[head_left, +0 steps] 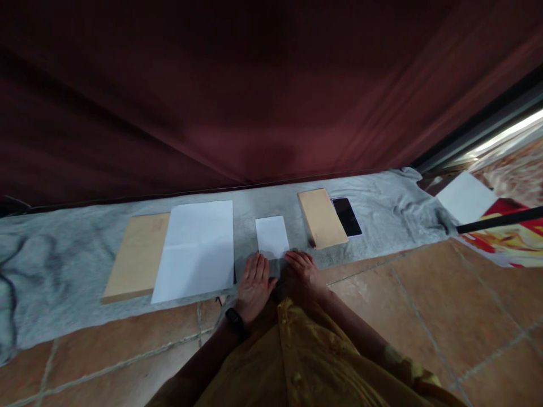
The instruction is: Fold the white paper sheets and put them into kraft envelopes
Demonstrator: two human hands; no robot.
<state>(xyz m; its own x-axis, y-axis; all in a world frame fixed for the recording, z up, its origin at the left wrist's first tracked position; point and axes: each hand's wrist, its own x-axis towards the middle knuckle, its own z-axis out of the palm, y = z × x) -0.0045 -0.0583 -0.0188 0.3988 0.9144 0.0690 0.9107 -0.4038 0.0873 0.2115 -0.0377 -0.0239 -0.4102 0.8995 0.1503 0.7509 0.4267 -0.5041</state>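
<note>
A small folded white paper (272, 234) lies on the grey cloth straight in front of me. My left hand (254, 282), wearing a dark wristband, rests flat with fingers stretched over the paper's near left corner. Across from it, the fingertips of my right hand (303, 269) press on the near right corner, fingers laid out together. Shadow covers the paper's near edge between the hands. Left of the hands is a larger stack of white sheets (199, 243). It partly overlaps a stack of brown envelopes (139, 249).
To the right sits another brown envelope stack (323, 217), with a dark-screened phone (347, 216) against it. The grey cloth (382, 209) covers a narrow surface below a dark red curtain (271, 102). A white sheet (466, 198) and a colourful printed bag (509, 237) are at far right.
</note>
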